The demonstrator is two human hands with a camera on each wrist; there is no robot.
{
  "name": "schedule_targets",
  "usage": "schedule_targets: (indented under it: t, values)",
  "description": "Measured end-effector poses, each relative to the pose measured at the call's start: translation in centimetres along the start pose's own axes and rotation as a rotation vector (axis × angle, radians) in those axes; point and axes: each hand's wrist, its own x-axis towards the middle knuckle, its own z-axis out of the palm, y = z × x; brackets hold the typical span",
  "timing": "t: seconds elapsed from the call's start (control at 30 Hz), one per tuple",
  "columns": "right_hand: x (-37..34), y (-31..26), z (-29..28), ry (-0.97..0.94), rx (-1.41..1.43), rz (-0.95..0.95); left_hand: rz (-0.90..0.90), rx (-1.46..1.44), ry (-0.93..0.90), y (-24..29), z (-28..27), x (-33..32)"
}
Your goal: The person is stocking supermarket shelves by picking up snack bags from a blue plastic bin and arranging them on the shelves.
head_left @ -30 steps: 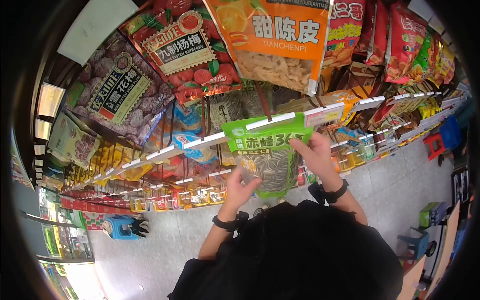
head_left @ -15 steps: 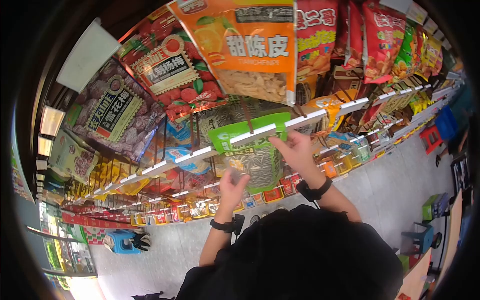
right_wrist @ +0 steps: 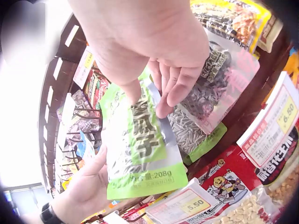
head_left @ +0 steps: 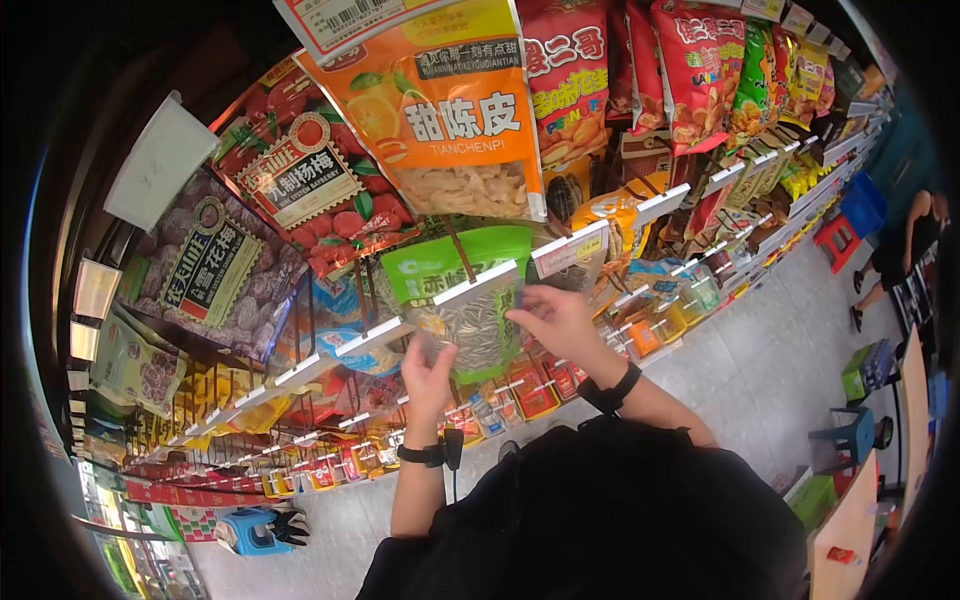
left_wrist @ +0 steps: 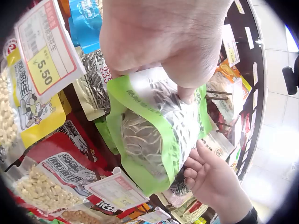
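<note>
A green bag of sunflower seeds with a clear front [head_left: 470,330] is held upright at the rack, behind a white label strip [head_left: 475,284]. My left hand [head_left: 428,380] grips its lower left edge, thumb on the front. On the right edge my right hand [head_left: 555,322] pinches the bag between thumb and fingers. The left wrist view shows the bag [left_wrist: 154,126] bulging, with the left hand [left_wrist: 163,42] over it and the right hand [left_wrist: 212,182] at the far side. In the right wrist view the right thumb presses the bag's printed side [right_wrist: 145,135].
Above hangs an orange bag [head_left: 450,130], with a red bayberry bag [head_left: 310,190] and a purple plum bag [head_left: 215,265] to the left. Red peanut bags [head_left: 700,70] hang at the right. A person [head_left: 905,245] stands far right; a blue stool [head_left: 250,530] is on the floor.
In the head view, the bag and both hands have shifted left as the view turned. The bag's top now stands behind and above the label strip. A person has come into view at the right.
</note>
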Motion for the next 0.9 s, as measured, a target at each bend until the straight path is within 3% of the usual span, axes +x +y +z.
schedule_targets:
  t: [0.17,0.23,0.27,0.37,0.47,0.53,0.63,0.73,0.8,0.87,0.9]
  values:
    - [-0.1,-0.1,0.1,-0.053,-0.117,0.057,0.014,-0.073,0.079,-0.7,0.5,1.2]
    - [-1.0,0.9,-0.2,0.160,-0.196,-0.193,0.020,-0.072,0.117,-0.6,0.5,1.5]
    - [-1.3,1.3,-0.6,0.160,-0.194,-0.195,0.011,-0.049,0.109,-0.6,0.3,1.8]
    - [-1.3,2.4,-2.5,0.529,-0.217,-0.346,0.021,-0.037,0.099,-1.4,0.6,2.2]
    - [-1.5,2.6,-4.6,0.641,-0.188,-0.306,0.006,-0.066,0.095,-2.1,1.0,1.7]
    - [-1.2,2.4,-5.5,0.617,-0.201,-0.322,-0.029,-0.081,0.091,-2.3,1.2,1.3]
    - [-0.1,1.7,-6.6,0.461,-0.034,-0.102,-0.015,-0.095,0.063,-1.9,1.9,1.3]
    - [1.2,4.5,-6.9,0.305,0.202,-0.060,0.022,-0.067,0.088,-0.9,2.7,1.5]
    - [2.0,5.8,-7.3,0.259,0.188,-0.088,-0.003,-0.093,0.061,-0.4,2.8,1.3]
    - [2.7,5.3,-7.8,0.121,0.329,0.103,-0.036,-0.079,0.038,-2.1,1.8,1.4]
    - [3.4,5.2,-7.9,0.114,0.331,0.103,-0.063,-0.071,0.017,-2.0,1.8,1.5]
